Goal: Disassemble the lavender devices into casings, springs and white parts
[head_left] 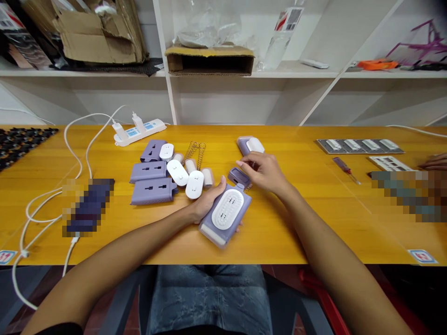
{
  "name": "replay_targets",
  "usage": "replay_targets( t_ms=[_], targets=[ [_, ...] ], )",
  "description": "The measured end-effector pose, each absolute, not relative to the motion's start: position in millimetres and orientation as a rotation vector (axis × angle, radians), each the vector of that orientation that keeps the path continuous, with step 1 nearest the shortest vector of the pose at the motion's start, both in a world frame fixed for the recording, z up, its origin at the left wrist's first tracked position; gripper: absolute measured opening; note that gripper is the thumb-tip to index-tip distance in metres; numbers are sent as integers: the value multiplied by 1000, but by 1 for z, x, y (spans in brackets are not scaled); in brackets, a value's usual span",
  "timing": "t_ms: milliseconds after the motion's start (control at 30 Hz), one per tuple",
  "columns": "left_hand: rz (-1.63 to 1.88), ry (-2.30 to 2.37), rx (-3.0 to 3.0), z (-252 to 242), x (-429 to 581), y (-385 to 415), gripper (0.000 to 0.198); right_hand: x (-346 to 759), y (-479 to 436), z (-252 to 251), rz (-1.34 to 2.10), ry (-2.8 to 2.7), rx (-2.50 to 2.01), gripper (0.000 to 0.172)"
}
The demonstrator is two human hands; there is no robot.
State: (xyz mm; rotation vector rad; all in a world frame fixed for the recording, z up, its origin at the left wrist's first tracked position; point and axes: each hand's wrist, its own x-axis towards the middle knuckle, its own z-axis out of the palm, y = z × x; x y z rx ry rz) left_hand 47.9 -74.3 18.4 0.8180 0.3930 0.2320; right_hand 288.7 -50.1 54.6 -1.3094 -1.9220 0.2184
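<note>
My left hand (209,200) grips a purple plastic housing (240,211), tilted above the front of the table. A white oval plate (228,209) with small slots sits on its upper face, and a pale strip runs along its lower end. My right hand (265,172) is just beyond the housing, fingers loosely bent and apart, with nothing visible between them. Close under its fingertips is a small hollow purple cap (238,176). A bit of coiled wire (249,187) shows beside the cap. Behind the right hand lies another purple housing (244,145) with a white oval part (255,145).
Left of my hands are several purple housings (152,190), white oval parts (194,184), rollers (207,177) and springs (201,156). Further out are a power strip (141,132), cables and a phone (91,204). A screwdriver (345,170) and slotted panel (359,146) lie right, near another person's hand (435,163).
</note>
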Motion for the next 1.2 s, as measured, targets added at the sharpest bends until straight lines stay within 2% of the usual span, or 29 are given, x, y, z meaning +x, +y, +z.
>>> replay_targets(
  t_ms=[133,267,400,533,733,1200],
  targets=[
    [238,376,807,19,47,-74,97,290,-57,66,757,-1727,-1152,51],
    [216,376,774,19,47,-73,99,297,-59,69,1364,-1795,-913,51],
    [180,368,707,19,45,-71,100,304,-54,63,1619,-1776,-722,51],
    [181,345,697,19,44,-70,101,310,-51,60,1686,-1760,-729,43],
    [185,332,727,18,44,-71,103,308,-53,63,1567,-1677,-757,24],
    [188,322,744,17,46,-69,102,298,-51,59,1468,-1556,-789,31]
  ],
)
